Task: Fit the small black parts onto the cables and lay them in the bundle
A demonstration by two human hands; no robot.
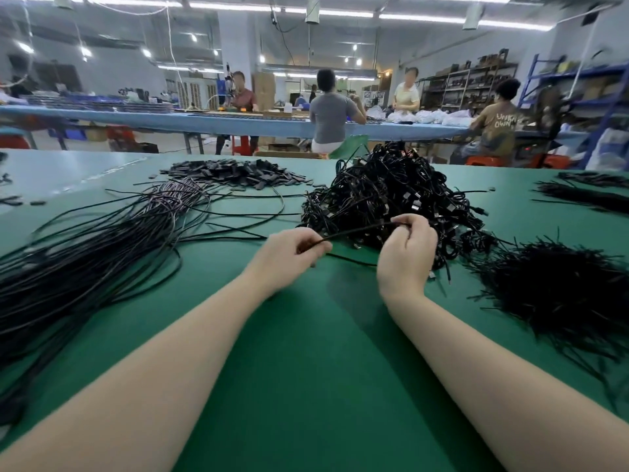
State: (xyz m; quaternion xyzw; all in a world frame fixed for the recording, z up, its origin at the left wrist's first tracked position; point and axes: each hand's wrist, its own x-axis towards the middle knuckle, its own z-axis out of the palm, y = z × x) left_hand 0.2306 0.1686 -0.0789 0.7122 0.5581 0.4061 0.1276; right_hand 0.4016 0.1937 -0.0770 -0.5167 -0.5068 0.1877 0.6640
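The person is holding one thin black cable (360, 230) between both hands above the green surface (306, 352). The left hand (289, 257) is curling its fingers round the nearer end of the cable, with thumb and forefinger pinching it. The right hand (406, 253) is pinching the farther end between thumb and fingertips, the other fingers folded loosely. Whether a small black part is sitting on that end cannot be told, since the fingers are covering it.

Just beyond the right hand, a tangled heap of fitted cables (391, 195) is lying on the surface, touching the hand's far side in the view. To the left of the left hand, a long loose bundle of cables (95, 253) is stretching away. Beyond the left hand, well apart from it, a flat pile of small black parts (235, 173) is lying. To the right of the right hand, a bushy heap of short black strands (558, 294) is resting.
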